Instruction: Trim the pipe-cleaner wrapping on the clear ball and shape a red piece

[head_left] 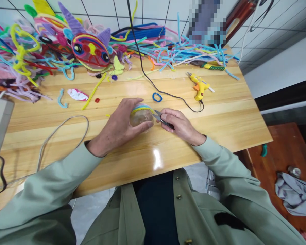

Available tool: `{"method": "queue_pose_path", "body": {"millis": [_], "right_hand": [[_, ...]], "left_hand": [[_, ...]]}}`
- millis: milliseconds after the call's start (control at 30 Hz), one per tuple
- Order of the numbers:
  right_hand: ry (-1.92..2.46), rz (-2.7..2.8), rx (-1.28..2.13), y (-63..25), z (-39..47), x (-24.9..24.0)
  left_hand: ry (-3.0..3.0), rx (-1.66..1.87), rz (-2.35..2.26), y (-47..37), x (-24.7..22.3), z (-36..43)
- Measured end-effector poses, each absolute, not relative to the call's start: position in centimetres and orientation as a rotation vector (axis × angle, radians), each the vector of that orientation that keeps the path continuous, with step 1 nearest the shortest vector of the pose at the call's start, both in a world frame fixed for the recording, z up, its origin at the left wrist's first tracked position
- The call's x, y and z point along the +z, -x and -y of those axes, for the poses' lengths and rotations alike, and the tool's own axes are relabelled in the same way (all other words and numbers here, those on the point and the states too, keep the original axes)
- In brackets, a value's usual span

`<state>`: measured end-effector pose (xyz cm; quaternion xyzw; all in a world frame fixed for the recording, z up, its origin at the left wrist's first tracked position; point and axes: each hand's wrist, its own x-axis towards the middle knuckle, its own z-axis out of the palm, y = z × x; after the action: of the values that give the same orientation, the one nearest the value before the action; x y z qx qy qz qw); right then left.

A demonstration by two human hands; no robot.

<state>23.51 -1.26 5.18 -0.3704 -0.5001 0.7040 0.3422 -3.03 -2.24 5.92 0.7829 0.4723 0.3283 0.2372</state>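
My left hand is wrapped round a clear rounded shell, with its thumb along the near side. Bands of blue and yellow pipe cleaner curve over the shell's far edge. My right hand grips small scissors, whose blades point left and reach the end of the yellow band. I cannot tell whether the blades touch it. Just beyond lies a blue pipe cleaner ring on the wooden table.
A yellow glue gun lies at the right, its black cord running across the table. Heaped pipe cleaners line the back, beside a finished colourful mask-like figure. A grey cable loops at the left, near a white box.
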Motion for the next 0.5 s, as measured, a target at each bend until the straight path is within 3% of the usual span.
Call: {"method": "queue_pose_path", "body": {"millis": [200,500], "right_hand": [[0.922,1.261,1.883,-22.7,1.8,5.3],[0.904,1.261,1.889,-22.1,2.1,4.7]], "left_hand": [[-2.159,1.245,-1.355,2.4,3.7,2.3],[-2.197,1.039,-1.229,2.7,3.7,2.0]]}}
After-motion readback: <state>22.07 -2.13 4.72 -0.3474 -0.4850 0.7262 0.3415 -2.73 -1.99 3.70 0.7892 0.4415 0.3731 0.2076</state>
